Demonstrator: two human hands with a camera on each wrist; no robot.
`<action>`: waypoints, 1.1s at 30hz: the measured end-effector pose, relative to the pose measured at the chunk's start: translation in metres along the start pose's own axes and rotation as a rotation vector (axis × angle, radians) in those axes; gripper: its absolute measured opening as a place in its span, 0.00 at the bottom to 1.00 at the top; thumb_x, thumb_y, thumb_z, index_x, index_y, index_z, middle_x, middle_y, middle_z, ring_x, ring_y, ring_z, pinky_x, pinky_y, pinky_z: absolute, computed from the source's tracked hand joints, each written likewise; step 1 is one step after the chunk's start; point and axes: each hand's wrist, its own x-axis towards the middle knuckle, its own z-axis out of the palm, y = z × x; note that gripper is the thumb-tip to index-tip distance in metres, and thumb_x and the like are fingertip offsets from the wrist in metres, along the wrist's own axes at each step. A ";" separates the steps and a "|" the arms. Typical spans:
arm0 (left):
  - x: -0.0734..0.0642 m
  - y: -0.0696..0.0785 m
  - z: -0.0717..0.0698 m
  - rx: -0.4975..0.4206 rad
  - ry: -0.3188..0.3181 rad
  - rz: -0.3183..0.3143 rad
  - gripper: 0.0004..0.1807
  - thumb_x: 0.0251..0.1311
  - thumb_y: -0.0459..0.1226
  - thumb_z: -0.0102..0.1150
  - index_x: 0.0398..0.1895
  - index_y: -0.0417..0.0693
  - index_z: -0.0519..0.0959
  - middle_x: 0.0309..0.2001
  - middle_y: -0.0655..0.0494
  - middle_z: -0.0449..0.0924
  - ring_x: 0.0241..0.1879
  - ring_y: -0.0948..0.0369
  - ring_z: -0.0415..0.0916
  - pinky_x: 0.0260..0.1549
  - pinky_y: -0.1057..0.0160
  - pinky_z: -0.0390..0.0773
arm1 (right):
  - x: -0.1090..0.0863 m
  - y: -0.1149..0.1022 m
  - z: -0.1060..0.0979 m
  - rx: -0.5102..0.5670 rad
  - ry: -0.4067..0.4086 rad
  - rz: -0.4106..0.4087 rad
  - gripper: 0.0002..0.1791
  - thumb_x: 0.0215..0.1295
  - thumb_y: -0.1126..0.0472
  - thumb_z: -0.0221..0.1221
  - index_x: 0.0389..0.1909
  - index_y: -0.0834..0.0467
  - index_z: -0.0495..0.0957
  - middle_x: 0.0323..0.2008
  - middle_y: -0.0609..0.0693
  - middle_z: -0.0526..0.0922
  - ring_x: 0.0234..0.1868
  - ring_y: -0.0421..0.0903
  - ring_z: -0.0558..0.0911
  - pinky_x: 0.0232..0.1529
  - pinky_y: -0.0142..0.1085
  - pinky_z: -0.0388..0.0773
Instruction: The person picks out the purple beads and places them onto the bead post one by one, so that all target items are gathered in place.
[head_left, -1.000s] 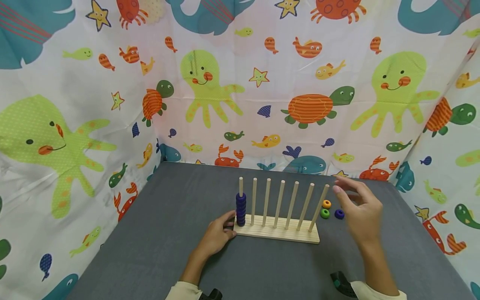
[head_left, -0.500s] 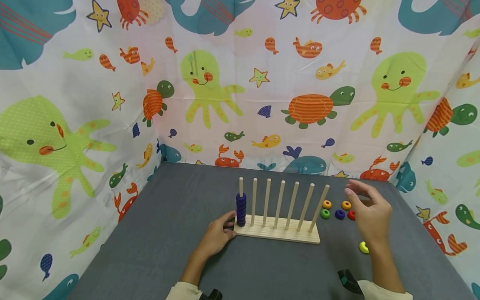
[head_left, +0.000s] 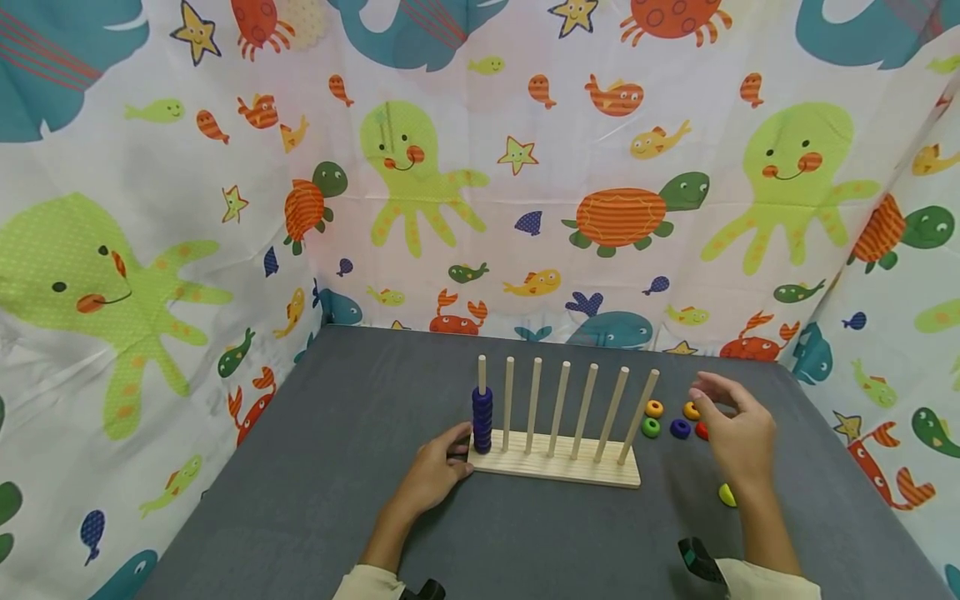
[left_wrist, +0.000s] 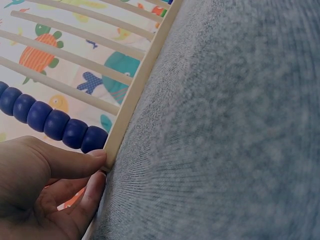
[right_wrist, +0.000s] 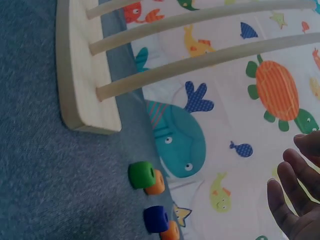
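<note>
A wooden peg rack [head_left: 555, 468] with several upright pegs stands on the grey table. Dark blue beads [head_left: 482, 418] are stacked on its leftmost peg; the other pegs are bare. My left hand [head_left: 431, 471] pinches the left end of the base, the thumb [left_wrist: 82, 162] against its edge in the left wrist view. To the right of the rack my right hand [head_left: 741, 442] hovers with loosely bent fingers, holding nothing. Near it lie a green bead [head_left: 650, 427], orange beads [head_left: 654, 409], a blue bead [head_left: 680, 429] and a partly hidden red bead [head_left: 702, 430].
A yellow bead [head_left: 727, 495] lies nearer the front, partly behind the right wrist. Cloth walls [head_left: 480, 275] printed with sea animals enclose the table at the back and sides.
My right hand has moved right over the past second, uncovering orange, red and yellow beads, then sunk slightly. The left hand and the rack have stayed in place.
</note>
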 end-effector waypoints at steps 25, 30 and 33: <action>0.000 -0.001 0.001 -0.002 0.003 0.016 0.36 0.64 0.23 0.65 0.77 0.37 0.70 0.72 0.36 0.74 0.62 0.43 0.81 0.54 0.53 0.87 | 0.004 0.057 0.014 -0.099 -0.330 0.154 0.31 0.80 0.52 0.59 0.76 0.65 0.68 0.65 0.68 0.80 0.65 0.67 0.78 0.66 0.65 0.74; 0.000 0.000 0.000 0.005 0.004 0.015 0.36 0.64 0.23 0.65 0.77 0.37 0.70 0.72 0.37 0.74 0.62 0.43 0.82 0.54 0.52 0.87 | 0.006 0.064 0.014 -0.132 -0.390 0.166 0.35 0.79 0.54 0.61 0.78 0.66 0.64 0.68 0.70 0.77 0.67 0.69 0.77 0.66 0.66 0.74; 0.000 0.000 0.001 0.008 0.006 0.015 0.36 0.64 0.23 0.65 0.76 0.37 0.70 0.72 0.37 0.74 0.62 0.43 0.82 0.54 0.52 0.86 | 0.007 0.069 0.014 -0.155 -0.424 0.155 0.36 0.78 0.54 0.62 0.78 0.67 0.64 0.69 0.71 0.76 0.67 0.70 0.77 0.65 0.66 0.75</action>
